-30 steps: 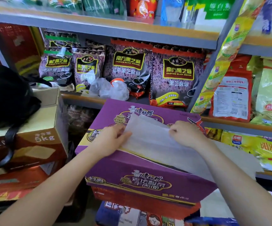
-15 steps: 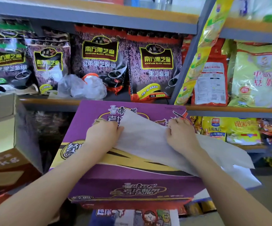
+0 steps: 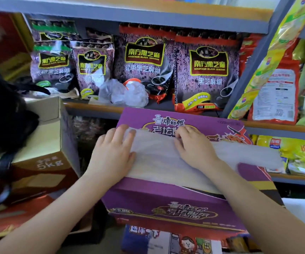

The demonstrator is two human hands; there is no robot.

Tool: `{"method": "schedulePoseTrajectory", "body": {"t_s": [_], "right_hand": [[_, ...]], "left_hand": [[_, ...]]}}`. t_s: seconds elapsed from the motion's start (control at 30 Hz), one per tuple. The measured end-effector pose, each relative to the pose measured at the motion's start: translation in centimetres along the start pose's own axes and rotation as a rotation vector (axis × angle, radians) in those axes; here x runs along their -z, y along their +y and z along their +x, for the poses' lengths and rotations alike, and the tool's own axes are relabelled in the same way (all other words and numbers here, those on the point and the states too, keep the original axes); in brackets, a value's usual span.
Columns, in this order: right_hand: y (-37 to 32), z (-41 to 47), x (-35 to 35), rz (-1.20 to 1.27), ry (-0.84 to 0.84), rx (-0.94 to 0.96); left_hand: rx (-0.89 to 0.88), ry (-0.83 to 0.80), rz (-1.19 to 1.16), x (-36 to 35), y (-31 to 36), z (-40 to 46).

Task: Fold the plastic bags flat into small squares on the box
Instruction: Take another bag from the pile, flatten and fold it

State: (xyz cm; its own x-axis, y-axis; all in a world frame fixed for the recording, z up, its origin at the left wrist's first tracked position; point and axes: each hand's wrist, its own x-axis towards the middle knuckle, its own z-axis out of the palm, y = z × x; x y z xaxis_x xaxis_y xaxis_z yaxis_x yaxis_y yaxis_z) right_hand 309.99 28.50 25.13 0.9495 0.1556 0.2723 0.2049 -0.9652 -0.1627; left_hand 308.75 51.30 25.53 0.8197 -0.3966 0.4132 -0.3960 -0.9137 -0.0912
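Note:
A white, half-clear plastic bag (image 3: 159, 158) lies as a long flat strip across the top of a purple carton (image 3: 166, 204). Its right end (image 3: 254, 154) hangs past the carton's right edge. My left hand (image 3: 113, 154) rests flat on the bag's left end, fingers spread. My right hand (image 3: 193, 143) presses on the bag's upper edge near the middle, fingertips curled onto the fold. Crumpled clear plastic bags (image 3: 126, 93) sit on the shelf behind the carton.
Metal shelves (image 3: 93, 107) with purple sesame-paste packs (image 3: 144, 59) stand right behind the carton. To the left stands a brown cardboard box (image 3: 43, 162) with a black bag (image 3: 3, 118) on it. Yellow and red food packs (image 3: 276, 92) fill the right shelves. More cartons lie below.
The bag has gone from a slanted sheet to a straighter, flatter strip. Both hands pressed down and slid along it; my left hand now lies flat. The view shifted.

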Motion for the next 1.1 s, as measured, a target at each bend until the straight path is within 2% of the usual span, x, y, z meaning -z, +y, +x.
{"method": "schedulePoseTrajectory", "body": {"t_s": [0.1, 0.23, 0.33, 0.47, 0.53, 0.57, 0.63, 0.67, 0.73, 0.97, 1.1], "right_hand": [[0.1, -0.1, 0.2, 0.015, 0.014, -0.014], [0.3, 0.1, 0.5, 0.018, -0.066, -0.013], [0.3, 0.1, 0.5, -0.04, -0.098, -0.084], [-0.3, -0.2, 0.7, -0.274, -0.176, -0.24], [-0.7, -0.5, 1.1, -0.365, -0.151, -0.296], [-1.1, -0.7, 1.2, -0.374, -0.121, -0.265], [-2.7, -1.3, 0.8, -0.251, -0.113, -0.088], [-3.7, -1.6, 0.4, -0.147, -0.157, -0.005], [-5.0, -2.1, -0.4, -0.047, -0.301, 0.033], [-1.2, -3.8, -0.2, -0.093, -0.339, -0.106], [2.5, -6.2, 1.5, -0.142, -0.355, -0.264]], "left_hand": [[-0.139, -0.095, -0.123, -0.8, 1.4, 0.4], [-0.07, -0.316, -0.28, -1.2, 2.2, 0.6], [-0.047, -0.331, -0.274, -1.3, 1.7, 0.5], [-0.018, -0.415, -0.243, -1.4, 1.6, 0.4], [-0.026, -0.439, -0.211, -1.5, 1.6, 0.5], [-0.023, -0.454, -0.213, -1.5, 1.6, 0.5], [-0.016, -0.465, -0.213, -1.6, 1.7, 0.6], [-0.014, -0.466, -0.213, -1.6, 1.7, 0.6], [-0.016, -0.48, -0.205, -1.4, 1.8, 0.5], [-0.031, -0.532, -0.173, -1.1, 1.7, 0.7], [-0.032, -0.562, -0.159, -0.8, 1.8, 0.7]]}}
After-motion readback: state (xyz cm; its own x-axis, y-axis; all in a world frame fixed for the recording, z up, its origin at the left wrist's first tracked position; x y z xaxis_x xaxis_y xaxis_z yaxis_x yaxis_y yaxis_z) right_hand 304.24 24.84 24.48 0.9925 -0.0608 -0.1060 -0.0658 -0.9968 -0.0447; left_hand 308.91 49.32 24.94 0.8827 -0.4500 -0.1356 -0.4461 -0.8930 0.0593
